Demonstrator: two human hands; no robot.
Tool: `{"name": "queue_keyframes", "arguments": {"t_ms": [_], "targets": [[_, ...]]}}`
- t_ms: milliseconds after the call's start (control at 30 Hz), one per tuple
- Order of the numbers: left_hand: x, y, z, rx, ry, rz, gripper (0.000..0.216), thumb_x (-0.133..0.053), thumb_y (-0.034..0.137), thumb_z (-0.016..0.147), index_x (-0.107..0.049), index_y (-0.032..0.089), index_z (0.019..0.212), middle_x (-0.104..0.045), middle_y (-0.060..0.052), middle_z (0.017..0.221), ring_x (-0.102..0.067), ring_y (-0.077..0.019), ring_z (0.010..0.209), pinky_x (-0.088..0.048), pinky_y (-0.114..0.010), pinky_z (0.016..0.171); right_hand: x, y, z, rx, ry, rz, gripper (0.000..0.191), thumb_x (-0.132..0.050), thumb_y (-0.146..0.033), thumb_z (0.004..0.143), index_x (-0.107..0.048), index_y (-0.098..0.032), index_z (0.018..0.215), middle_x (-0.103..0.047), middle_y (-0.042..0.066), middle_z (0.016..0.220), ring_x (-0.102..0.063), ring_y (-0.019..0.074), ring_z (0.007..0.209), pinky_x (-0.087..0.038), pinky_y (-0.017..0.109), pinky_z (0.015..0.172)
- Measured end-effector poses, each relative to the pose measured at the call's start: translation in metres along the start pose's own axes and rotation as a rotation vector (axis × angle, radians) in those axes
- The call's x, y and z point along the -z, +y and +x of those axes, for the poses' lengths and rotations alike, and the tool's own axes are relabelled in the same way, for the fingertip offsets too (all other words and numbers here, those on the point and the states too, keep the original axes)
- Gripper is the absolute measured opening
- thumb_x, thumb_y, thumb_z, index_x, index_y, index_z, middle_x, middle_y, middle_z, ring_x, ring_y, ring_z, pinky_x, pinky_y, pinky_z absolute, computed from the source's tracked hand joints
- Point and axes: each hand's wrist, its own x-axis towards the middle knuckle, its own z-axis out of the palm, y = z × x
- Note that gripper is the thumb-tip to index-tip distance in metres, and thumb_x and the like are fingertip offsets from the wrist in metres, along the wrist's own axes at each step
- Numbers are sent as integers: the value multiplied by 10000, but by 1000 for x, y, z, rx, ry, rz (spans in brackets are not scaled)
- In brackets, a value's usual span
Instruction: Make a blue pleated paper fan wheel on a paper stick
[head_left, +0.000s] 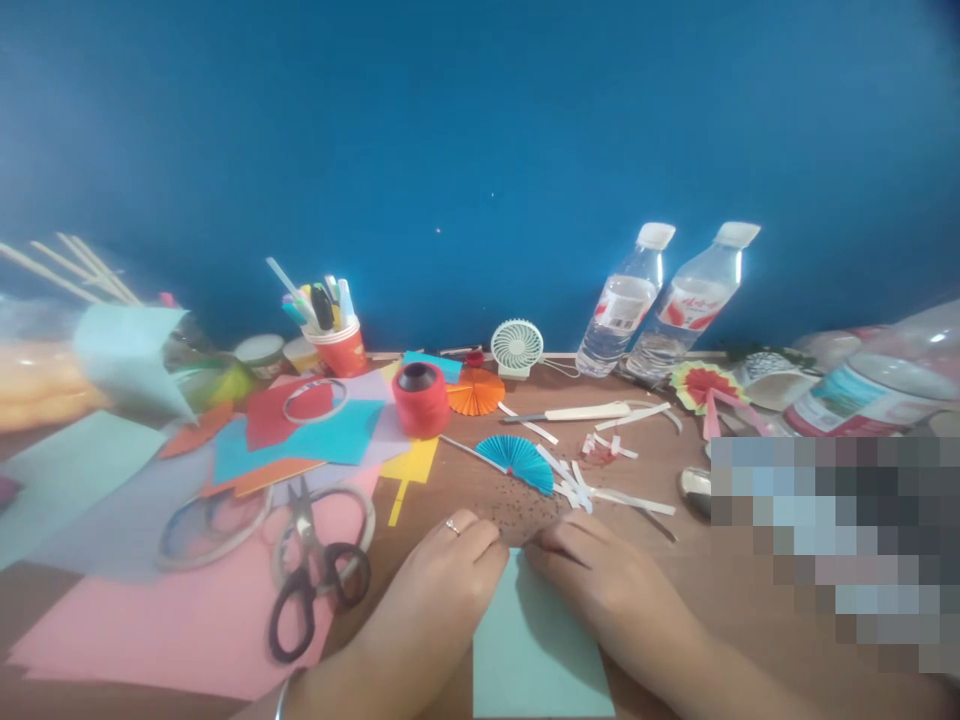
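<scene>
Two bare hands meet a pale mint-green rectangular paper sheet (525,665) lying on a brown wooden tabletop (724,590), btwn the person's forearms, as seen from where I stand in the rm. Clock readings run from the sheet, w/ 12 toward the deep-blue wall (465,130).

The left hand (450,572), w/ a silver ring (452,526), is at 11 o'clk on the sheet's far end; the right hand (589,575) is at 1. Both have fingers curled, just apart from each other; fingertips are hidden, so can't tell if either pinches the paper.

Nr. the knuckles, at 12, is a bright-blue pleated paper fan (529,462); loose white paper strips (634,499) lie abt. 1. Farther off at 12 stands a small white electric fan (517,345), w/ two clear plastic water bottles w/ white caps (686,300) tilted btwn 12 and 1.

A red thread spool (420,408) stands at 11. Btwn 9 and 10, black-handled metal scissors (328,568) lie partly over pink paper sheets (187,640).
</scene>
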Motion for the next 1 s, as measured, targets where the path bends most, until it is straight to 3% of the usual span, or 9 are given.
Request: {"name": "queue_keyframes", "arguments": {"t_ms": [233, 333, 433, 567, 733, 833, 1000], "targets": [[-1, 3, -2, 22, -15, -34, 164, -414, 45, 721, -526, 165, 727, -509, -33, 706, -475, -190, 718, -392, -353, 691, -1, 0, 0, 5, -28, 13, 179, -435, -128, 867, -599, -150, 799, -565, 44, 740, -485, 151, 718, -417, 243, 592], [-4, 14, -5, 83, 114, -12, 159, -433, 115, 749, -582, 135, 800, -556, -65, 737, -506, -207, 726, -426, -346, 639, 0, 1, 0, 16, -33, 11, 172, -446, -111, 857, -609, -148, 817, -571, 49, 749, -497, 149, 732, -433, 245, 619], [-12, 28, -10, 158, 286, 46, 287, -442, 218, 786, -591, 69, 981, -612, -122, 887, -538, -241, 827, -459, -352, 679, 0, 1, 0, 41, -30, 8, 176, -457, -127, 857, -616, -159, 926, -587, 55, 788, -514, 156, 765, -445, 259, 656], [-21, 34, -13, 96, 379, 110, 285, -401, 132, 794, -602, 66, 985, -641, -124, 975, -559, -233, 925, -459, -325, 770, -3, 2, -3, 34, -28, 43, 253, -447, -142, 863, -572, -184, 1079, -605, 54, 846, -526, 164, 768, -450, 278, 654], [-14, 27, -10, 52, 403, 70, 332, -325, 77, 806, -611, 106, 973, -658, -82, 989, -577, -208, 923, -464, -308, 784, -4, 0, -5, -123, -39, 140, 229, -422, -125, 845, -614, -194, 949, -599, 41, 804, -543, 152, 715, -454, 251, 597], [-12, 26, -10, 94, 389, 67, 358, -294, 42, 806, -622, 110, 930, -670, -71, 896, -598, -194, 823, -480, -299, 699, -3, -3, -4, -128, -6, 134, 204, -418, -142, 852, -615, -193, 862, -599, 30, 757, -551, 149, 679, -447, 242, 570], [-17, 29, -12, 84, 421, 92, 369, -279, 8, 802, -618, 97, 918, -661, -79, 875, -592, -183, 820, -473, -289, 703, -2, -9, 1, -192, -35, 104, 220, -428, -221, 882, -549, -203, 700, -558, -7, 632, -553, 124, 600, -415, 200, 477]]}}
